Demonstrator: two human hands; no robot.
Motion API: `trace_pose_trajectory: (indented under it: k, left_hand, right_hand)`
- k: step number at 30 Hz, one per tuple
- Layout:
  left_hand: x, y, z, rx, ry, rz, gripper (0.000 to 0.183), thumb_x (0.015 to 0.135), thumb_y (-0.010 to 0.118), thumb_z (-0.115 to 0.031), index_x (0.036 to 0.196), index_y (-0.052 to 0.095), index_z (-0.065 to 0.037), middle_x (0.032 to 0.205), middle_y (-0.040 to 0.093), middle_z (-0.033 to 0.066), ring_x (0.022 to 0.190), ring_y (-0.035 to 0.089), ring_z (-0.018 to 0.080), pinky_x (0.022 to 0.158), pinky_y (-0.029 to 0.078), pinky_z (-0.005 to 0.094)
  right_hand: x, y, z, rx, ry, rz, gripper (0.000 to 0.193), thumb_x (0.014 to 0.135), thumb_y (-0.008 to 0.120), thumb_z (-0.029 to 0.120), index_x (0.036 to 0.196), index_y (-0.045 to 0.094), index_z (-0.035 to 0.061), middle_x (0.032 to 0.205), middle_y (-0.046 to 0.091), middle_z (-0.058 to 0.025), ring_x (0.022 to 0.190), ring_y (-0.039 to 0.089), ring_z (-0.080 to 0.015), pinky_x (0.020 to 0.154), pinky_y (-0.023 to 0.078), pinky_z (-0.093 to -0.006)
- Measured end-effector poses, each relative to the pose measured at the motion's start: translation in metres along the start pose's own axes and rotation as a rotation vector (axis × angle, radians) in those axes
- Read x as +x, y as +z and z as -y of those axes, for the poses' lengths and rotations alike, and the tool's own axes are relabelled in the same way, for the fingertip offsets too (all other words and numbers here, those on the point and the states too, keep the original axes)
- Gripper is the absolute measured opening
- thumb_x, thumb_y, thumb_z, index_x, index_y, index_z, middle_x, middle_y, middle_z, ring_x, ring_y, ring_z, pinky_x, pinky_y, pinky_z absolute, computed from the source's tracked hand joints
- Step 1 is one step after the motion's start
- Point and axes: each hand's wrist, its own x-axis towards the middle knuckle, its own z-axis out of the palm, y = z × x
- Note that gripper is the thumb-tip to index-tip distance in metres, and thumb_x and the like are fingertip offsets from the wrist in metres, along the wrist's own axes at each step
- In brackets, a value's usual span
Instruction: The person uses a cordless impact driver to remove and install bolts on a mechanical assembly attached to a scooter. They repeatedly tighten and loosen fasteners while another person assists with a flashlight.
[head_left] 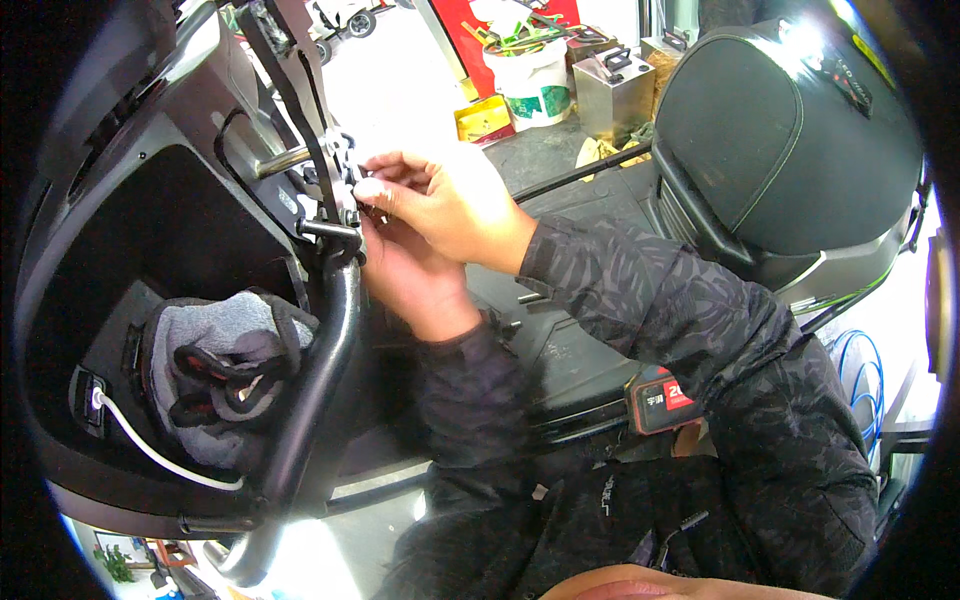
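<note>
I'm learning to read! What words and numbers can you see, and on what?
I won't copy writing, but it's here:
Red-and-black block: white print.
Black padded seat: small pale lettering.
Dark clothing: pale mark, too small.
White bucket: green label, too blurred.

The tube is black, the sleeve black with grey leaf shapes. The bundle shows grey with black edging, the cable white, the seat black with a pale seam, the pack black and red, the bucket white with green, the box yellow, the hose blue.
</note>
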Motion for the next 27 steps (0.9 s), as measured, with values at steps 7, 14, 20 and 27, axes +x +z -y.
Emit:
trace_pose_trajectory:
  k: [7,14,20,27]
  left_hand:
    - [-0.010,0.017,0.013,0.437,0.214,-0.367,0.037,0.110,0.046,-0.025,0.126,0.061,0.004,0.121,0.068,0.0153,0.110,0.067,0.0239,0.098,0.051,0.0364]
    - [0.003,-0.002,0.016,0.273,0.286,-0.331,0.031,0.108,0.052,-0.020,0.126,0.062,0.004,0.121,0.067,0.0125,0.111,0.064,0.0206,0.098,0.049,0.0346]
    - [0.002,-0.008,0.021,0.188,0.425,-0.183,0.028,0.103,0.058,-0.007,0.130,0.062,0.000,0.126,0.066,0.0100,0.107,0.063,0.0201,0.100,0.050,0.0338]
    - [0.006,-0.024,0.035,0.226,0.382,-0.374,0.030,0.103,0.057,-0.007,0.132,0.059,0.001,0.132,0.063,0.0113,0.121,0.058,0.0210,0.111,0.045,0.0351]
  right_hand:
    - [0.003,0.000,0.008,0.212,0.195,0.028,0.025,0.099,0.069,0.011,0.118,0.067,-0.0045,0.095,0.075,-0.0064,0.085,0.070,-0.0092,0.078,0.058,-0.0262]
    - [0.020,-0.014,0.020,-0.156,0.049,0.109,0.025,0.097,0.070,0.006,0.118,0.058,-0.0008,0.087,0.075,-0.0094,0.080,0.071,-0.0111,0.071,0.057,-0.0272]
    - [0.067,-0.050,0.049,-0.679,-0.433,0.340,0.057,0.086,0.081,0.021,0.134,0.054,0.0065,0.123,0.063,-0.0183,0.099,0.070,-0.0314,0.083,0.057,-0.0399]
    - [0.112,-0.048,0.084,-0.791,-0.381,0.799,0.051,0.084,0.082,0.020,0.131,0.069,0.0079,0.152,0.048,-0.0152,0.128,0.059,-0.0352,0.108,0.048,-0.0435]
